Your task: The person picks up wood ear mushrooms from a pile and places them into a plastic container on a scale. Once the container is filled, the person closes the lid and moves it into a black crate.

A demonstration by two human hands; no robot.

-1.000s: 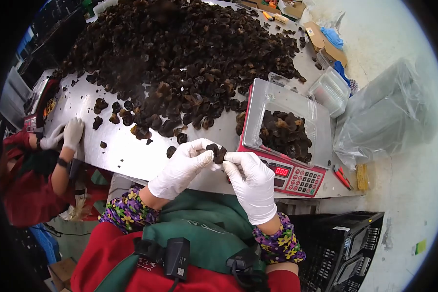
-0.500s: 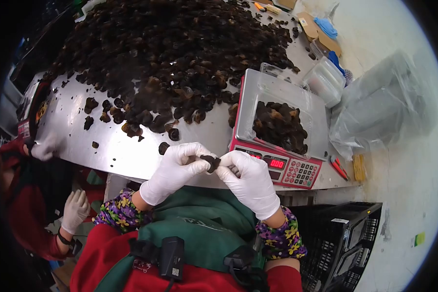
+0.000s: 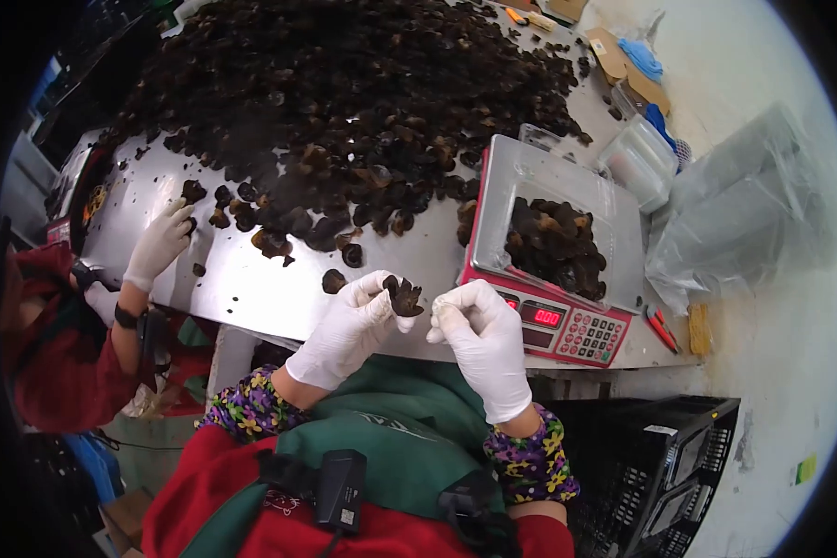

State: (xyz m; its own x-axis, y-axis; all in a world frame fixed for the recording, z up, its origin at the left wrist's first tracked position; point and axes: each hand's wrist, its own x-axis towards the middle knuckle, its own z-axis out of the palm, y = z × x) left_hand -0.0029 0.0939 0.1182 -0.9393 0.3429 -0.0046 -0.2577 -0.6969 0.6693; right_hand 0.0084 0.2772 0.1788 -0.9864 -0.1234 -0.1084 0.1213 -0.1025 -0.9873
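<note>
My left hand (image 3: 346, 333), in a white glove, pinches a dark brown wood ear mushroom (image 3: 405, 298) with a ruffled edge above the table's front edge. Just right of it, my right hand (image 3: 484, 339), gloved too, is apart from the mushroom. Its thumb and fingertips are pressed together; whether a small bit is between them is hidden. A large heap of wood ear mushrooms (image 3: 344, 121) covers the back of the metal table (image 3: 223, 296). More of them (image 3: 556, 246) lie in a clear plastic tray on the red scale (image 3: 581, 321), whose display reads 0.00.
At the left, a co-worker's gloved hand (image 3: 161, 244) reaches to loose mushrooms. Clear containers (image 3: 640, 163) and a plastic bag (image 3: 730, 214) stand right of the scale, near red-handled snips (image 3: 661, 328) and a yellow block (image 3: 700, 329). Black crates (image 3: 665, 465) stand below.
My right hand has come away from the mushroom, which stays in my left hand and now shows its ruffled side. The co-worker's hand has reached onto the table. The view has shifted slightly.
</note>
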